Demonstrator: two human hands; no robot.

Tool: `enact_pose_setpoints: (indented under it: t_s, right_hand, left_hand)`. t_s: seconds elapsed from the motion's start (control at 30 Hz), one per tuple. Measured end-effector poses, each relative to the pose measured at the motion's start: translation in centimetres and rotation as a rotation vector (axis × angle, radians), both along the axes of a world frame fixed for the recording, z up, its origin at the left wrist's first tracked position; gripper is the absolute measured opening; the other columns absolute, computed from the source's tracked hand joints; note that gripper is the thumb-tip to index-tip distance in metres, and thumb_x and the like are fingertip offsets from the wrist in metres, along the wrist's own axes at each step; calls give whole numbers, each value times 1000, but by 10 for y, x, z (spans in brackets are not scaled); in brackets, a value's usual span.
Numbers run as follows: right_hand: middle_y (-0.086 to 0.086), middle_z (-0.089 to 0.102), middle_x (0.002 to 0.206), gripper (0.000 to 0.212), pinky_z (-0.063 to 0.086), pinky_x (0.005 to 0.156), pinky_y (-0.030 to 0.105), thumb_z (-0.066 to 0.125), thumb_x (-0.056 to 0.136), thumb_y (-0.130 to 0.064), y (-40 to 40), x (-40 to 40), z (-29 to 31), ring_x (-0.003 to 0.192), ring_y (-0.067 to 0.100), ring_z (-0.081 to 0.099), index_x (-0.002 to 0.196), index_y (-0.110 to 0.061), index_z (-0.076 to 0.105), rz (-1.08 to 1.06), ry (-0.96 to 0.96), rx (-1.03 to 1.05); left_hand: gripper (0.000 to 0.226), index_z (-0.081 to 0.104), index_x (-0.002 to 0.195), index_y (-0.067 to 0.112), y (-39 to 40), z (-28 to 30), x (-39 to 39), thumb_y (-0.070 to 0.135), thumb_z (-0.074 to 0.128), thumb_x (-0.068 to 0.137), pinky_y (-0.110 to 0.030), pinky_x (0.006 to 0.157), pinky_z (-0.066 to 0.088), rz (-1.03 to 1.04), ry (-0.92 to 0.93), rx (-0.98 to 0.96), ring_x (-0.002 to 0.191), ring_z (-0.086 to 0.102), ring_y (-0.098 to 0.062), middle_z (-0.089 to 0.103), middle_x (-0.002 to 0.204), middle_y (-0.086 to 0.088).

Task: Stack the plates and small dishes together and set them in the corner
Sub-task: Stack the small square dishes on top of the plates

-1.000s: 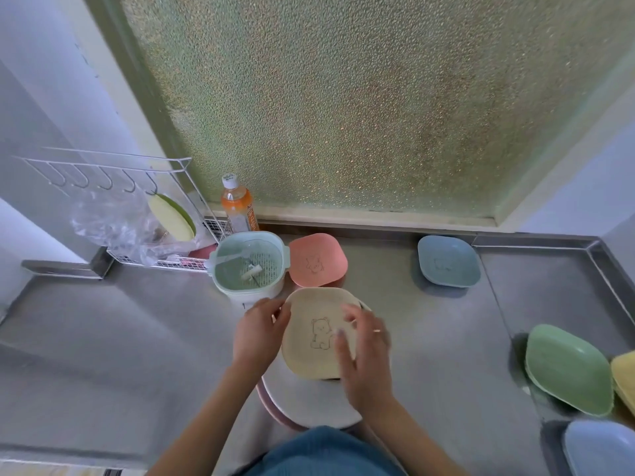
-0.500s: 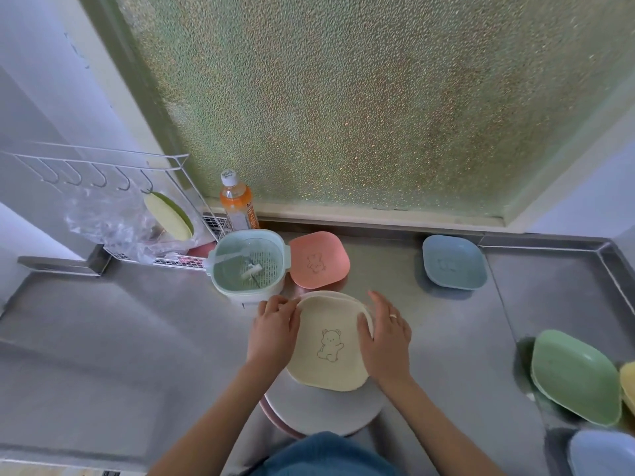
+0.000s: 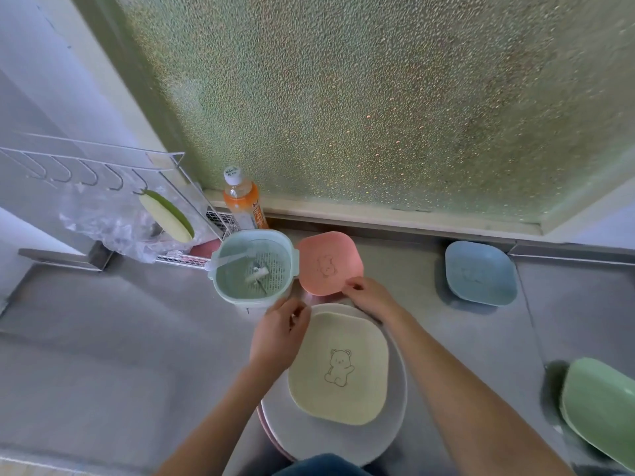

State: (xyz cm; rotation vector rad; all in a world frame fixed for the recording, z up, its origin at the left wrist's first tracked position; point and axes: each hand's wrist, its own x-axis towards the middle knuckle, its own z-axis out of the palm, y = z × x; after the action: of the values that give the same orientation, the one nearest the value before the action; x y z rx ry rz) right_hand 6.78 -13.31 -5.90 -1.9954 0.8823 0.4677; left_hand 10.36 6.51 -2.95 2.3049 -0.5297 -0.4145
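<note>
A pale yellow small dish (image 3: 357, 400) with a bear drawing lies on a large white plate (image 3: 395, 427), which sits on a pink plate (image 3: 264, 424) at the counter's near edge. My right hand (image 3: 372, 297) pinches the near edge of a pink small dish (image 3: 326, 259) just beyond the stack. At the yellow dish's far left corner is my left hand (image 3: 280, 333), fingers loosely curled and holding nothing I can see. A blue small dish (image 3: 481, 273) lies by the back wall. At the right edge a green small dish (image 3: 601, 407) rests tilted.
A mint strainer bowl (image 3: 254, 266) holding a utensil stands right beside the pink dish. An orange drink bottle (image 3: 242, 201) stands behind it in the back corner. A white wire rack (image 3: 103, 166) with hooks and a plastic bag (image 3: 113, 221) fills the left.
Both hands let go of the yellow dish, which now rests on the large plates. My right hand reached forward to the pink dish and my left hand drew to the yellow dish's far corner.
</note>
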Motion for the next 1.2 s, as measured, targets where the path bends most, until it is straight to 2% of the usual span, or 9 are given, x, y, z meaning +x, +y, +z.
enact_pose_setpoints:
  t_s: [0.17,0.33,0.53,0.7,0.83,0.97,1.07,1.13,1.2]
  right_hand:
    - [-2,65,89,21,40,70,27,50,92,-31,-2,-3,-2,82,18,58,93,-20,68,-88,-101,-102]
    - [-4,68,86,8,45,73,27,64,83,-29,-8,-7,4,83,16,62,82,-22,67,-328,-226,-96]
    - [7,66,77,20,54,70,43,67,71,-22,-5,-20,36,75,27,66,66,-23,48,-437,-377,-93]
    - [-1,42,71,30,39,56,30,58,73,7,-1,-45,71,65,15,40,75,-17,38,-267,-581,-130]
    - [0,51,105,42,46,61,23,60,81,3,5,-58,93,81,15,54,106,-20,35,-86,-552,-78]
    - [-11,60,86,25,41,61,8,67,80,-4,26,-58,100,70,-5,56,101,-11,55,-1,-567,-165]
    - [1,68,81,10,44,68,21,69,82,-9,40,-54,92,75,10,62,90,-7,64,50,-555,-147]
    - [4,69,83,8,46,71,27,70,83,-13,46,-50,83,77,14,62,89,-7,66,96,-528,-168]
    - [-1,68,85,9,48,76,30,69,84,-20,50,-47,77,79,12,61,89,-13,69,125,-502,-213]
  left_hand:
    - [20,58,74,21,0,-3,2,29,54,92,-24,54,34,-4,21,9,65,48,-5,51,72,11]
    - [19,63,75,20,1,0,3,29,56,90,-29,60,43,2,70,-37,67,51,-7,56,76,9]
    - [22,64,77,19,9,9,-1,35,55,88,-33,65,47,0,89,-78,69,55,-12,62,78,3]
    - [13,58,81,30,20,34,4,41,55,86,-38,71,53,201,150,-372,76,61,-14,65,83,3]
    - [37,60,92,32,25,45,7,62,52,72,-43,80,55,119,167,-343,89,62,-19,65,102,-2]
    - [31,58,106,24,26,47,-7,40,66,82,-33,72,53,32,168,-222,79,62,-19,63,91,0]
    - [11,60,79,19,33,40,-22,28,66,82,-25,59,42,-55,55,-40,68,56,-17,58,70,4]
    - [18,55,67,22,39,36,-28,27,66,79,-27,58,39,-90,-35,53,70,54,-18,56,71,4]
    - [15,54,71,23,42,34,-31,28,66,78,-29,65,43,-97,-66,99,78,54,-19,55,81,4]
